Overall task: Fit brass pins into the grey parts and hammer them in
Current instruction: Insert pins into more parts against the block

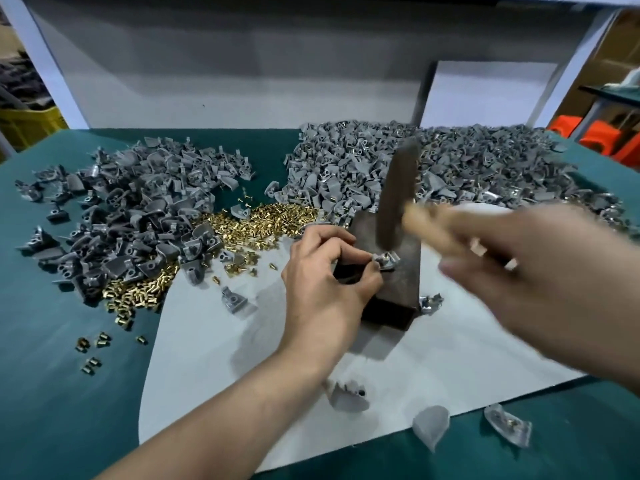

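At the hammering step. Pinching grey part (387, 262) with left grip (325, 275) atop dark block (398, 296) on tabletop (52, 375). Clamping hammer (398, 195) in blurred right grip (540, 271), head poised just above part. Next: strike squarely down, keeping fingertips clear of the blow.

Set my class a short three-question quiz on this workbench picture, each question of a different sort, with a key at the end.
1. True or false: the left hand pinches a grey part on top of the metal block.
2. The hammer is: A) gripped by the right hand; B) gripped by the left hand; C) lying on the table.
3. What lies heaped between the left grey pile and the right grey pile?
Key: 1 true; 2 A; 3 brass pins.
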A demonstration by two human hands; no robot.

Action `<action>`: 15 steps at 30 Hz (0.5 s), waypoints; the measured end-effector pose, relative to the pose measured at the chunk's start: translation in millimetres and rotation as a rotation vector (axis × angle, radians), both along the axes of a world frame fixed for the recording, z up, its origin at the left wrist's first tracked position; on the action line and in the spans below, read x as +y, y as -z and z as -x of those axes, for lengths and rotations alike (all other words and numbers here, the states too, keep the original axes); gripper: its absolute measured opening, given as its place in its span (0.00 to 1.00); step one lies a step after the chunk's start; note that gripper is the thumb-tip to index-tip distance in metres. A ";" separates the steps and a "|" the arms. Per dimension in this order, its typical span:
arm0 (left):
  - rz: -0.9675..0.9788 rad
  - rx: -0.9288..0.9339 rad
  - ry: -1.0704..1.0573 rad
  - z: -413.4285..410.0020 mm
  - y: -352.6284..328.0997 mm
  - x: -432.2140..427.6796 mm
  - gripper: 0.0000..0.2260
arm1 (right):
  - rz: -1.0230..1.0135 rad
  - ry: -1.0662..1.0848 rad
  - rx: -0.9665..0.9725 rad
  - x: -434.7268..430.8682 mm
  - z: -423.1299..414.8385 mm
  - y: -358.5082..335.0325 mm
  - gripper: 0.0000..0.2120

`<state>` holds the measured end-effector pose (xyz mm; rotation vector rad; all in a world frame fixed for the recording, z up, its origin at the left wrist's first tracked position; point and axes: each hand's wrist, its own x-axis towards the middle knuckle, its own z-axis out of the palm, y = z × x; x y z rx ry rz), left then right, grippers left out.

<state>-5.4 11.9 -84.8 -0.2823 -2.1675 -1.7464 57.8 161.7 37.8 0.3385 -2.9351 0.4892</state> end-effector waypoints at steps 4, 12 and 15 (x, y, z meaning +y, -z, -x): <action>0.023 -0.025 0.011 -1.5 -1.7 -1.3 0.10 | 0.037 -0.031 -0.022 7.3 0.7 4.5 0.18; 0.027 -0.130 0.032 -7.7 -4.4 -0.7 0.06 | 1.248 0.287 -0.364 63.9 13.5 58.8 0.10; 0.082 -0.060 0.030 -0.7 -28.5 6.6 0.06 | 1.352 0.282 -0.357 74.8 15.8 77.0 0.13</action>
